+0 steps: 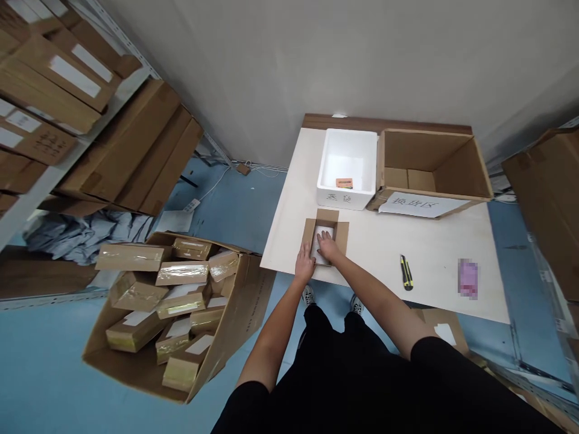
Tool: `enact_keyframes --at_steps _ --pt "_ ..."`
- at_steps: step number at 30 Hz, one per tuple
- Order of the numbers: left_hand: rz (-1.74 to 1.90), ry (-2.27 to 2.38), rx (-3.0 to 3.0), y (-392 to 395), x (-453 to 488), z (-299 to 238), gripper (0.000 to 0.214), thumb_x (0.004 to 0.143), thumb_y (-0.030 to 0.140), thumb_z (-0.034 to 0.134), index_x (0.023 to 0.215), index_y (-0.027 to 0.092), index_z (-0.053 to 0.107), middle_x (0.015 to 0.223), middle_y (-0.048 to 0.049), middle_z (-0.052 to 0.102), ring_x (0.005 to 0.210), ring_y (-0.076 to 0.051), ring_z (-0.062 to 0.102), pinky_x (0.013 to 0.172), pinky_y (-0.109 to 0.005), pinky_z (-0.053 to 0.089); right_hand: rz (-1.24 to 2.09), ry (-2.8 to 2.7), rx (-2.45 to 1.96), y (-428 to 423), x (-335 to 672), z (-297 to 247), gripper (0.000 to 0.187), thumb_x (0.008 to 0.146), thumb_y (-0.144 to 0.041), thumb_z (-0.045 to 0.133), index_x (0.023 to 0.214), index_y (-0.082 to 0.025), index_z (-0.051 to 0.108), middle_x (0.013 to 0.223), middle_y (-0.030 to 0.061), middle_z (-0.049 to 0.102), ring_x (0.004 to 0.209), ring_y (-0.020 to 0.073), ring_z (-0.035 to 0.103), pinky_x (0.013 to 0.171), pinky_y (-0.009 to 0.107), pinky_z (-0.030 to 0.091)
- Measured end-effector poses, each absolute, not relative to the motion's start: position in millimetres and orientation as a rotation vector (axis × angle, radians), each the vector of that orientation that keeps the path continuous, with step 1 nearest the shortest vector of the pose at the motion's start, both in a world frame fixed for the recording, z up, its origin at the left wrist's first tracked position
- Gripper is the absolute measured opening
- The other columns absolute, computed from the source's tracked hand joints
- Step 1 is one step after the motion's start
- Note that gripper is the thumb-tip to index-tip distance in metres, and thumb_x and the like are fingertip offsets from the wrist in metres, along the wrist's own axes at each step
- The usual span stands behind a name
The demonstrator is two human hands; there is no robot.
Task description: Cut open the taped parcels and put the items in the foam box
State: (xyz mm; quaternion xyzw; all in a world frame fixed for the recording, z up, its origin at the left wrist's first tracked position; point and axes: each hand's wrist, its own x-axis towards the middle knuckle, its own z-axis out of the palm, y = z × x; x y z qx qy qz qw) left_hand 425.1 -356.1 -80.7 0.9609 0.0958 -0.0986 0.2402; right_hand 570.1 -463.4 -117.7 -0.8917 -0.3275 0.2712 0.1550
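Observation:
A small open cardboard box (340, 232) with spread flaps lies near the front edge of the white table (434, 247). Something white (326, 232) lies inside it. My right hand (326, 244) reaches into the box, fingers stretched flat on the white thing. My left hand (305, 264) rests against the box's near left side, fingers curved around its edge.
A white foam box (347, 164) with a small orange item and a large open cardboard box (432, 166) with a paper label stand at the table's back. A yellow-black utility knife (406, 272) lies right. A big carton (136, 355) of taped parcels sits on the floor, left. Shelves flank both sides.

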Motion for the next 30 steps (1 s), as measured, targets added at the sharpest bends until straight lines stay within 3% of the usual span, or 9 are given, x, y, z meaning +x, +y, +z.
enact_keyframes --at_steps 5,9,12,15,18,25,30 --pt "-0.242 0.264 2.581 -318 416 -96 0.032 0.088 0.016 0.067 0.118 0.021 0.077 0.178 -0.0049 0.021 0.167 -0.035 0.002 0.13 -0.059 0.025 1.016 -0.792 -2.701 -398 580 -148 0.131 0.067 -0.038 0.098 0.171 -0.021 0.021 0.177 0.0278 0.006 0.162 0.0493 0.007 0.126 0.068 0.014" --pt "-0.227 0.23 2.556 -312 412 -104 0.022 0.09 0.015 0.065 0.107 0.02 0.078 0.18 -0.003 0.013 0.167 -0.036 -0.001 0.129 -0.061 0.026 1.112 -0.698 -2.772 -381 592 -155 0.142 0.058 -0.035 0.102 0.172 -0.022 0.017 0.177 0.0261 0.007 0.161 0.0521 0.006 0.124 0.071 0.014" --pt "-0.207 0.195 2.555 -312 411 -107 0.018 0.091 0.014 0.065 0.102 0.019 0.077 0.18 -0.0032 0.012 0.167 -0.036 0.001 0.128 -0.063 0.028 1.037 -0.717 -2.795 -380 595 -143 0.124 0.064 -0.028 0.097 0.168 -0.017 0.029 0.17 0.0277 0.029 0.157 0.0493 0.024 0.125 0.067 0.017" --pt "-0.212 0.197 2.571 -312 412 -107 0.017 0.09 0.015 0.067 0.103 0.019 0.077 0.18 -0.0059 0.015 0.166 -0.038 0.004 0.126 -0.062 0.03 0.995 -0.804 -2.8 -383 589 -122 0.082 0.078 -0.021 0.084 0.153 -0.01 0.051 0.15 0.0285 0.054 0.143 0.0428 0.046 0.123 0.058 0.027" --pt "-0.24 0.215 2.61 -312 416 -102 0.017 0.089 0.016 0.069 0.104 0.017 0.077 0.178 -0.0089 0.021 0.166 -0.038 0.009 0.125 -0.058 0.035 0.938 -0.881 -2.808 -387 579 -95 0.055 0.085 -0.015 0.07 0.139 -0.01 0.062 0.141 0.0267 0.061 0.133 0.0369 0.055 0.114 0.047 0.038" --pt "-0.348 0.241 2.73 -306 424 -82 0.02 0.087 0.016 0.069 0.103 0.016 0.08 0.176 -0.0104 0.029 0.164 -0.04 0.018 0.125 -0.051 0.035 0.659 -1.142 -2.648 -414 560 -17 0.028 0.09 -0.01 0.061 0.114 -0.021 0.07 0.115 0.0114 0.076 0.114 0.0286 0.063 0.099 0.037 0.039" --pt "-0.446 0.263 2.808 -288 428 -69 0.029 0.084 0.022 0.075 0.112 0.019 0.08 0.176 -0.0073 0.029 0.165 -0.04 0.015 0.126 -0.05 0.035 0.296 -0.794 -2.446 -497 565 22 0.02 0.087 -0.021 0.07 0.106 -0.023 0.071 0.104 0.007 0.074 0.099 0.025 0.063 0.086 0.03 0.043"
